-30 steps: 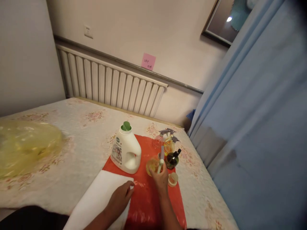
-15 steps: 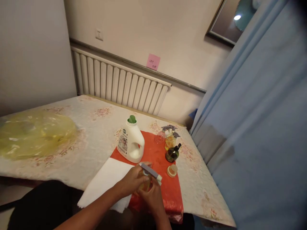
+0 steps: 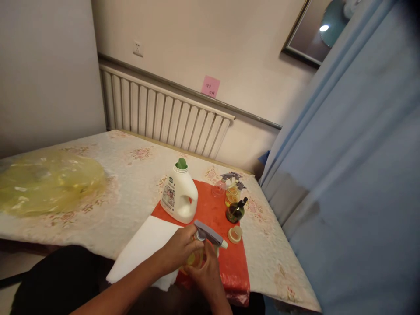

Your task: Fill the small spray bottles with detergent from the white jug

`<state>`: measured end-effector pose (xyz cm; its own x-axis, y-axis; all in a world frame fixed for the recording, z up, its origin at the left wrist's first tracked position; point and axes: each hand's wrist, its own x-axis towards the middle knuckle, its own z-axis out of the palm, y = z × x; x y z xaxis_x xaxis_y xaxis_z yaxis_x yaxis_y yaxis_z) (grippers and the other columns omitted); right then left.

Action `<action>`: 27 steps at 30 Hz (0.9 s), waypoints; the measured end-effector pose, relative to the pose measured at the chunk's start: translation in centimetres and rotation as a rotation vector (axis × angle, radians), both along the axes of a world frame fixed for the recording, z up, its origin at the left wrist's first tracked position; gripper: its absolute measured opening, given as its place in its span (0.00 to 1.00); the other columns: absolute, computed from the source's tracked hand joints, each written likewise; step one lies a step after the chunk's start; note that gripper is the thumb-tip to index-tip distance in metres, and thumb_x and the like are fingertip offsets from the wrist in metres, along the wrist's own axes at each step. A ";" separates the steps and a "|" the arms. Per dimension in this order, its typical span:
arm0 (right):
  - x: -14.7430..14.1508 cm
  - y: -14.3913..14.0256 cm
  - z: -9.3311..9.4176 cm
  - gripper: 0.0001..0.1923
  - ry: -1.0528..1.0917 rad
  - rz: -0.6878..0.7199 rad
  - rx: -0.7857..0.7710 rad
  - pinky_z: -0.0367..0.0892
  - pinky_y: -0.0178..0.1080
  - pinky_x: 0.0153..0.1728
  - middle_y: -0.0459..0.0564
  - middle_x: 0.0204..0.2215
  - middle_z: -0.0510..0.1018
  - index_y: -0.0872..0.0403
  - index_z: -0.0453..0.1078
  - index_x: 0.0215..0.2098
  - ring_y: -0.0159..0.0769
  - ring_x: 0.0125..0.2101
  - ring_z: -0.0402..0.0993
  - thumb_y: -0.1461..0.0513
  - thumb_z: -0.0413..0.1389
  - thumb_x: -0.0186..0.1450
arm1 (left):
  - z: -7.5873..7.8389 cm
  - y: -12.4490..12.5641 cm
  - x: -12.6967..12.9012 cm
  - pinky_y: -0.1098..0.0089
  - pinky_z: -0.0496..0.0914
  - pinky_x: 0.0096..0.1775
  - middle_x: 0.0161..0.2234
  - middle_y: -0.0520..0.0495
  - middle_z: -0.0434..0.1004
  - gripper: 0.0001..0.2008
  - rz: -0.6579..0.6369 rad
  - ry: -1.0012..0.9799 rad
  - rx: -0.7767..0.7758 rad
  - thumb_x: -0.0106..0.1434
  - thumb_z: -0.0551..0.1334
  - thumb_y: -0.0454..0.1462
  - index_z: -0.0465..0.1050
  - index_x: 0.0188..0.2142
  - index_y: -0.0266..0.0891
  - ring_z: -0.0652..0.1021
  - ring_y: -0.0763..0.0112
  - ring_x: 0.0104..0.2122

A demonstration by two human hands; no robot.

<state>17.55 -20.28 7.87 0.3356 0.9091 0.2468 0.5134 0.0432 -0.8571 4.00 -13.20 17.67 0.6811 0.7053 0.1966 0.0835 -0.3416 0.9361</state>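
Both hands clasp the spray bottle (image 3: 200, 256) at the counter's near edge: left hand (image 3: 179, 249) by the neck, right hand (image 3: 205, 275) underneath. Light, probably slick plastic; grip the body.

I see a dim room with warm, yellowish light. The only bright spot is a lamp reflected in the framed picture (image 3: 315, 33), far above and to the right of my right hand (image 3: 205, 278). Both hands look slightly soft and the shadows under them are weak. The blue curtain (image 3: 354, 175) to the right is blurred, and lines bend near the edges.
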 end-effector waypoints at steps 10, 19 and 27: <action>-0.3 -0.3 0.5 0.37 0.008 -0.002 0.048 0.78 0.41 0.40 0.50 0.43 0.83 0.51 0.72 0.55 0.46 0.40 0.82 0.67 0.63 0.45 | 2.5 0.1 -0.7 0.69 0.71 0.41 0.35 0.49 0.79 0.09 -0.018 0.056 -0.004 0.57 0.58 0.37 0.74 0.36 0.37 0.76 0.64 0.37; 0.7 0.0 -1.4 0.42 -0.002 -0.053 0.035 0.74 0.47 0.52 0.56 0.52 0.80 0.53 0.70 0.58 0.52 0.52 0.77 0.66 0.65 0.43 | 1.4 2.0 -1.2 0.65 0.71 0.44 0.38 0.47 0.80 0.14 0.002 -0.250 -0.214 0.60 0.63 0.41 0.75 0.44 0.36 0.78 0.64 0.39; 2.5 0.6 -2.3 0.39 -0.037 -0.120 -0.002 0.73 0.51 0.53 0.58 0.51 0.80 0.54 0.74 0.55 0.56 0.52 0.77 0.67 0.66 0.42 | -1.4 7.4 -3.9 0.65 0.73 0.41 0.38 0.43 0.81 0.15 0.141 -0.872 -0.639 0.64 0.66 0.42 0.70 0.46 0.36 0.81 0.62 0.40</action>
